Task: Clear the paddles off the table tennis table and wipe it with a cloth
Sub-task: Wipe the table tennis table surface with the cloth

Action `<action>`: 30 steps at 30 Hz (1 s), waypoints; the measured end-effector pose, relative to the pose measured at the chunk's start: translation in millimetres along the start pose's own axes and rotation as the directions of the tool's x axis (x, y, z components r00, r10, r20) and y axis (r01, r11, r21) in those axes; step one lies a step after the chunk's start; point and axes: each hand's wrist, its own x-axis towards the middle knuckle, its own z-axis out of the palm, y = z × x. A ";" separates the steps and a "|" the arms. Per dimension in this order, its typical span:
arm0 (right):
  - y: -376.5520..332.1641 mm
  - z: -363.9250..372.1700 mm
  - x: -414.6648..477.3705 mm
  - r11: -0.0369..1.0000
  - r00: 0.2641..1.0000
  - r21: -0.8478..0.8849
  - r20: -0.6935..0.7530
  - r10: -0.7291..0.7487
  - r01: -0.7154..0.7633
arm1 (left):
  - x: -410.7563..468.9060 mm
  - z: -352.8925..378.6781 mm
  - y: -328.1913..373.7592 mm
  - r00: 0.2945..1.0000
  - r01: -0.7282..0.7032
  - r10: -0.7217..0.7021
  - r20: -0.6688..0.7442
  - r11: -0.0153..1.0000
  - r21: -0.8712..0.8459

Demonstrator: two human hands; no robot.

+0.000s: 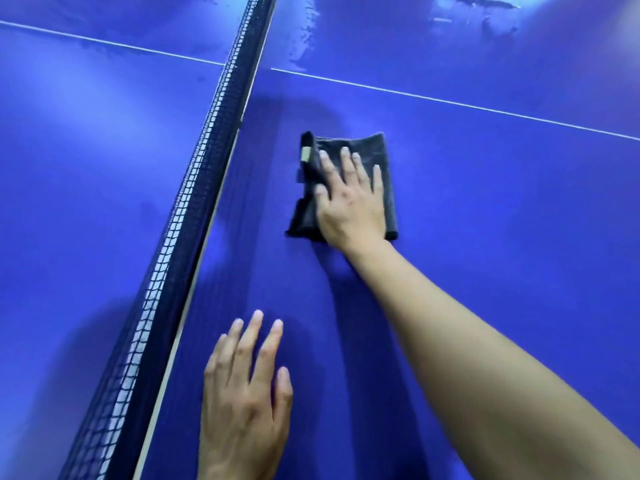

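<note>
The blue surface [485,209] shows no paddles. Its net [194,174] runs along the left. The right grip [349,202] presses flat, fingers straight, on the folded dark cloth [390,202], probably to spread wiping pressure. The left grip [246,393] lies open near the net, likely bracing the reach.

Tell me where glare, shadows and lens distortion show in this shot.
Head view: white glare washes out the far upper right of the table. Head view: a dark shadow lies on the surface around the cloth and beside the forearm of the right hand. Head view: the wide lens bows the net. Head view: the left hand is fairly sharp.
</note>
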 end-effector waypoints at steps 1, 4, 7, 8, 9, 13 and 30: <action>-26.9 4.8 -4.9 0.999 0.999 0.025 0.016 -0.044 0.044 | -4.8 0.0 -2.2 1.000 -0.004 0.004 0.015 1.000 0.004; -86.8 14.2 -23.4 0.982 0.984 0.092 0.060 -0.170 0.165 | -9.2 1.0 -3.8 0.998 0.014 -0.014 0.068 1.000 0.004; -104.5 16.8 -30.2 0.970 0.969 0.134 0.112 -0.219 0.203 | -8.4 1.1 -2.2 0.998 0.013 -0.014 0.059 1.000 0.013; -101.6 16.1 -30.3 0.969 0.969 0.142 0.119 -0.218 0.201 | -8.5 1.2 -1.2 0.998 0.005 -0.007 0.058 1.000 0.020; -97.2 14.7 -30.2 0.969 0.969 0.147 0.117 -0.215 0.198 | -7.9 1.2 -1.1 0.998 0.002 -0.003 0.059 1.000 0.025; -52.5 6.3 -39.6 0.978 0.982 0.151 0.104 -0.159 0.143 | -9.9 2.1 -1.0 0.998 0.014 -0.016 0.054 0.999 0.038; 332.2 -83.3 -146.9 0.861 0.856 0.039 -0.087 0.509 -0.508 | -9.2 3.1 5.6 0.996 0.066 -0.068 0.054 0.996 0.052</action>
